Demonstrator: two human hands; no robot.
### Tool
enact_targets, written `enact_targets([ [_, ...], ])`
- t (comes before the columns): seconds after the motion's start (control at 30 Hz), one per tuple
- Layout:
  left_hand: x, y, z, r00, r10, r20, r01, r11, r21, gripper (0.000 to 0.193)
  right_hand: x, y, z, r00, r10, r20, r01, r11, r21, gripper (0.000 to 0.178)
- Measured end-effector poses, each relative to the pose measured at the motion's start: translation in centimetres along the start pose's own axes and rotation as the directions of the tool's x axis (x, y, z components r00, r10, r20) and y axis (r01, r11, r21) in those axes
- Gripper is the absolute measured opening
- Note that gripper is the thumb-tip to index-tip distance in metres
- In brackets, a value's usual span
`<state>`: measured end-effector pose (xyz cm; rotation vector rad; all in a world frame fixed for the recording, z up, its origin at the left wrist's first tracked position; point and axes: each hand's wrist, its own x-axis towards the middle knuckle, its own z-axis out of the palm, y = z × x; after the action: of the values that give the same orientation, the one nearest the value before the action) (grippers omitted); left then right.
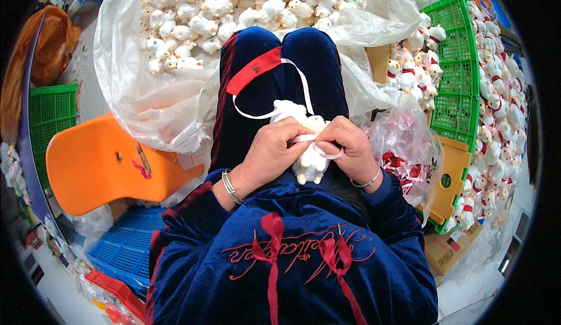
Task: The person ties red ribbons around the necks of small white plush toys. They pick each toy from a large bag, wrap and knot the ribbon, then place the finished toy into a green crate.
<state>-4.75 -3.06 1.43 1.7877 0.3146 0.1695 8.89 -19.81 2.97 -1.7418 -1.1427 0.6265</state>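
A small white plush animal (310, 160) rests in my lap between my two hands. A thin white ribbon (302, 138) crosses its upper body, and a red fabric band (253, 71) joined to the ribbon's loop lies across my thighs. My left hand (272, 148) is closed, thumb and forefinger pinching the ribbon at the plush's left side. On the other side my right hand (349, 147) pinches the ribbon too, with a short pinkish end hanging below its fingers. The exact crossing of the ribbon is partly hidden by the fingertips.
Ahead lies a clear plastic bag (128, 91) heaped with white plush animals (245, 9). An orange chair (99, 167) with small scissors stands left, near a blue crate (131, 243). On the right are a bag of red bands (403, 149), a green crate (459, 62) and plush animals with red bands (497, 120).
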Motion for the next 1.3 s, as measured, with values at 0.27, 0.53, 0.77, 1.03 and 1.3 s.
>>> enact_targets([
  [0.27,1.6,0.9,-0.4,0.954,-0.285,0.09,0.288,0.957,-0.026,0.023,0.3,-0.1,0.3,0.999,0.03,0.026,-0.031,0.999,0.045,0.011],
  [0.53,1.5,0.0,-1.4,0.963,-0.049,0.265,0.056,0.998,-0.018,0.024,-0.2,0.2,1.1,0.985,0.14,-0.099,-0.126,0.983,0.137,0.01],
  [0.77,1.5,0.7,-0.4,0.975,-0.068,0.213,0.105,0.981,-0.165,0.026,-0.3,-0.2,1.1,0.968,0.221,-0.12,-0.198,0.964,0.178,0.009],
  [1.03,1.4,0.4,1.2,0.964,-0.246,0.105,0.252,0.966,-0.049,0.019,0.0,-0.2,0.8,0.976,0.198,-0.096,-0.168,0.953,0.25,0.011],
  [1.3,1.1,0.7,1.5,0.992,-0.126,0.022,0.127,0.989,-0.07,0.017,0.7,0.2,-0.2,0.959,0.284,-0.022,-0.277,0.949,0.15,0.014],
])
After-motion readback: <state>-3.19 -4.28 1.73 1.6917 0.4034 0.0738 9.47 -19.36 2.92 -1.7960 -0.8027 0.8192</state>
